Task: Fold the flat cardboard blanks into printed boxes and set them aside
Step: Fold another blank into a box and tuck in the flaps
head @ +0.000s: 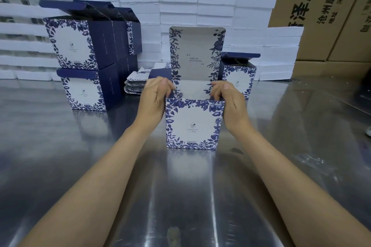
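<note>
Steel table (60, 166) carries my box (193, 124), upright at centre, lid raised; left hand (154, 100) and right hand (228, 102) pinch its top side edges, fingers curled. Folded boxes (80, 62) stacked left, blanks (136, 84) behind

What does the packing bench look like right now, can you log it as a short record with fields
surface: shiny metal table
box in work: printed box upright at centre, lid flap standing open
left hand: grips the box's top left corner
right hand: grips the box's top right corner
finished boxes: stack of folded boxes at left, lids open; single box behind right
flat blanks: pile lying behind the left hand
background: white foam slabs, brown cartons
</note>
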The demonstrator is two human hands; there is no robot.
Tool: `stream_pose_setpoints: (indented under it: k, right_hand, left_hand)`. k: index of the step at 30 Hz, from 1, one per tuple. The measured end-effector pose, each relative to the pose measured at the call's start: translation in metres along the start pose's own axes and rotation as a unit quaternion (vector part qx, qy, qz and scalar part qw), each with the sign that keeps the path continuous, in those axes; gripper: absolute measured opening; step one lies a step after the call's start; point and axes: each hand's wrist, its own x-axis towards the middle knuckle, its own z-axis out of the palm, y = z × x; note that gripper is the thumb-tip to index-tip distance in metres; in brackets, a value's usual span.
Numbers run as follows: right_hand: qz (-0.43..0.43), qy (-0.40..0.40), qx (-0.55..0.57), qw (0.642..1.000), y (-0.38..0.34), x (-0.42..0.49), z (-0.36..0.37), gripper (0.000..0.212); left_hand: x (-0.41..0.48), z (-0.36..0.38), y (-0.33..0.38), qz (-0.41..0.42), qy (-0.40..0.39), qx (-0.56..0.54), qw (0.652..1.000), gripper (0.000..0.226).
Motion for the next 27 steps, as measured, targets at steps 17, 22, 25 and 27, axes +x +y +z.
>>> stream_pose_setpoints:
  k: [17,22,25,27]
  right_hand:
    - [0.296,0.075,0.268,0.914,-0.025,0.009,0.003,0.038]
    - [0.274,0.081,0.298,0.911,-0.028,0.007,0.008,0.033]
    - [0.249,0.059,0.303,0.918,-0.026,0.006,0.007,0.037]
    - [0.239,0.041,0.288,0.926,-0.028,0.004,0.008,0.031]
  left_hand:
    - [-0.001,0.004,0.025,-0.272,0.002,-0.299,0.915,0.032]
    - [0.005,0.009,0.027,-0.268,0.026,-0.296,0.916,0.035]
    - [0.002,0.009,0.028,-0.264,0.051,-0.299,0.916,0.023]
    - [0.0,0.009,0.027,-0.272,0.043,-0.306,0.911,0.017]
